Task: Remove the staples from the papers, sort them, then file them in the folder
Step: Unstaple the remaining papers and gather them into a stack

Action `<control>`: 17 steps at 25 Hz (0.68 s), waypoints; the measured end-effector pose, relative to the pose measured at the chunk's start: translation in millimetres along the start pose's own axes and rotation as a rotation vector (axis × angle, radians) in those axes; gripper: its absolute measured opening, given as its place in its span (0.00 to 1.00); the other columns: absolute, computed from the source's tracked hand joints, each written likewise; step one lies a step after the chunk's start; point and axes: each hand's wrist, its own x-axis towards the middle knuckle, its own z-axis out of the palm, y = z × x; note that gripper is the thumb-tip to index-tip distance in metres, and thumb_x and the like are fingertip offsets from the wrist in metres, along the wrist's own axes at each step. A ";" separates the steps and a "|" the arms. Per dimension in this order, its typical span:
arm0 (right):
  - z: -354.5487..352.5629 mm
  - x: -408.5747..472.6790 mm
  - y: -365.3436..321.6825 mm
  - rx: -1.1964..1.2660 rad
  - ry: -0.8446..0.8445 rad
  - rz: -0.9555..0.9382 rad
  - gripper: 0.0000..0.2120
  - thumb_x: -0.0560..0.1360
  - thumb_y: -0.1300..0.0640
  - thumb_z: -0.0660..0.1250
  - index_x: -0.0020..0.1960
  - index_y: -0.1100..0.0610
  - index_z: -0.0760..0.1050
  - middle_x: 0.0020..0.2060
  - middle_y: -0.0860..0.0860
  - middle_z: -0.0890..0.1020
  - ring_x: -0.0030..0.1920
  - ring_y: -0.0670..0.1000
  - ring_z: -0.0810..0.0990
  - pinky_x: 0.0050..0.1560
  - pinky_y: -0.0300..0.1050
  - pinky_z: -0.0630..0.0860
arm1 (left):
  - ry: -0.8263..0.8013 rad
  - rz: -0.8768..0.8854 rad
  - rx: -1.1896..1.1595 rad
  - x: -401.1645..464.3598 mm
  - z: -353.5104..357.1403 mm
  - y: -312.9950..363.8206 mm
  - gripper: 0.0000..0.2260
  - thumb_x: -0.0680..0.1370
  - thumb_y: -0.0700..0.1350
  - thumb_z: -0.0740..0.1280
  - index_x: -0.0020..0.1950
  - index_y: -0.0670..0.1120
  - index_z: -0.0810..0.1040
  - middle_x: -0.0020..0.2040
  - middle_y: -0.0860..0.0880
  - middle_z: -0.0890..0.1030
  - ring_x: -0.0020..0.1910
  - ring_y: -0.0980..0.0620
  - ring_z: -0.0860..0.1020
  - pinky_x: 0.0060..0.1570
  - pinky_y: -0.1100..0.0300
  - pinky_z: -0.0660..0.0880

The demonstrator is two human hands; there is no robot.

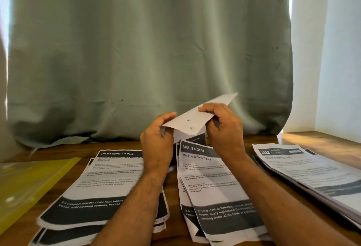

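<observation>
Here I held a stapled set of papers (192,120) up off the desk (172,175), tilted toward me so the corner would catch the light. My left hand (157,140) gripped the near-left edge, fingers curled under and thumb on top, to steady it. My right hand (224,126) was curled round the right side, thumb and fingertips pinching at the paper — I judged I was working at a staple there, though the staple itself was too small to make out.

Below, the freed sheets lay in heaps by heading, which was the sorting: the "DRESSING TABLE" pile (109,183) to the left, the "MULTI-ROOM" pile (213,187) between my forearms, and a thicker stack (304,171) to the right. The yellow folder (27,185) waited flat at the far left — clear of the piles, nothing visibly filed yet. A green curtain (148,50) hung behind.
</observation>
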 end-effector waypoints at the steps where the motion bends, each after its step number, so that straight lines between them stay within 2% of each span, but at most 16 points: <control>1: 0.2 6.2 -6.2 0.014 0.003 -0.022 0.09 0.75 0.65 0.65 0.52 0.60 0.80 0.50 0.52 0.82 0.51 0.41 0.77 0.53 0.29 0.74 | 0.036 -0.012 0.010 5.0 -3.7 1.4 0.11 0.82 0.40 0.66 0.60 0.52 0.81 0.53 0.59 0.81 0.50 0.64 0.81 0.40 0.73 0.77; 3: 2.3 21.6 -20.1 0.031 0.013 -0.070 0.09 0.74 0.65 0.64 0.52 0.61 0.81 0.50 0.52 0.83 0.51 0.42 0.78 0.54 0.30 0.73 | 0.092 -0.009 -0.009 21.0 -13.4 6.7 0.10 0.82 0.41 0.66 0.60 0.52 0.82 0.55 0.56 0.83 0.53 0.57 0.82 0.44 0.66 0.81; 5: 6.9 39.9 -37.0 0.050 0.045 -0.106 0.09 0.75 0.66 0.64 0.52 0.61 0.81 0.49 0.53 0.83 0.51 0.41 0.77 0.54 0.29 0.72 | 0.078 -0.013 -0.062 40.1 -24.9 19.8 0.09 0.82 0.40 0.65 0.58 0.50 0.83 0.51 0.59 0.84 0.52 0.59 0.82 0.44 0.64 0.81; 8: 18.8 72.1 -60.6 0.076 0.102 -0.168 0.09 0.75 0.66 0.65 0.52 0.61 0.81 0.49 0.53 0.83 0.50 0.40 0.75 0.54 0.25 0.70 | 0.033 0.008 -0.159 64.4 -44.9 51.4 0.14 0.81 0.36 0.65 0.48 0.56 0.82 0.42 0.64 0.83 0.45 0.65 0.82 0.40 0.68 0.78; 9: 24.0 82.8 -68.4 0.088 0.114 -0.186 0.09 0.75 0.67 0.64 0.52 0.61 0.81 0.48 0.53 0.84 0.50 0.40 0.76 0.54 0.25 0.70 | 0.040 0.027 -0.187 71.0 -52.8 60.2 0.16 0.80 0.35 0.65 0.46 0.57 0.82 0.41 0.63 0.84 0.44 0.64 0.82 0.41 0.67 0.78; 11: 36.7 97.5 -83.7 0.107 0.117 -0.203 0.10 0.75 0.66 0.64 0.52 0.61 0.81 0.48 0.53 0.84 0.49 0.42 0.77 0.53 0.27 0.72 | 0.071 0.008 -0.232 82.1 -68.7 70.8 0.14 0.80 0.35 0.67 0.45 0.55 0.83 0.42 0.58 0.85 0.45 0.58 0.83 0.44 0.59 0.82; 13: 49.4 100.3 -94.1 0.114 0.080 -0.178 0.10 0.75 0.66 0.63 0.51 0.60 0.82 0.46 0.53 0.84 0.47 0.45 0.79 0.51 0.30 0.73 | 0.031 -0.137 -0.271 86.5 -82.4 70.0 0.11 0.80 0.36 0.67 0.45 0.51 0.83 0.44 0.50 0.86 0.46 0.49 0.85 0.48 0.49 0.83; 14: 55.4 97.2 -95.4 0.084 0.038 -0.143 0.09 0.75 0.65 0.63 0.50 0.59 0.82 0.45 0.53 0.84 0.45 0.48 0.80 0.49 0.34 0.75 | -0.038 -0.249 -0.265 82.4 -88.6 68.0 0.09 0.80 0.36 0.68 0.46 0.49 0.82 0.46 0.47 0.86 0.46 0.46 0.85 0.48 0.46 0.83; 16: 65.5 82.6 -90.4 -0.059 -0.136 -0.009 0.09 0.74 0.63 0.64 0.48 0.58 0.82 0.42 0.55 0.84 0.45 0.55 0.81 0.49 0.43 0.74 | -0.264 -0.474 -0.126 66.0 -102.8 53.7 0.05 0.80 0.38 0.66 0.50 0.45 0.81 0.48 0.43 0.87 0.44 0.45 0.86 0.45 0.48 0.83; 17: 69.6 70.8 -85.8 -0.139 -0.273 0.093 0.08 0.74 0.63 0.64 0.47 0.58 0.81 0.41 0.55 0.83 0.44 0.57 0.80 0.47 0.45 0.74 | -0.372 -0.577 -0.043 57.4 -111.1 44.9 0.06 0.81 0.39 0.65 0.53 0.42 0.81 0.49 0.42 0.87 0.44 0.45 0.86 0.45 0.50 0.83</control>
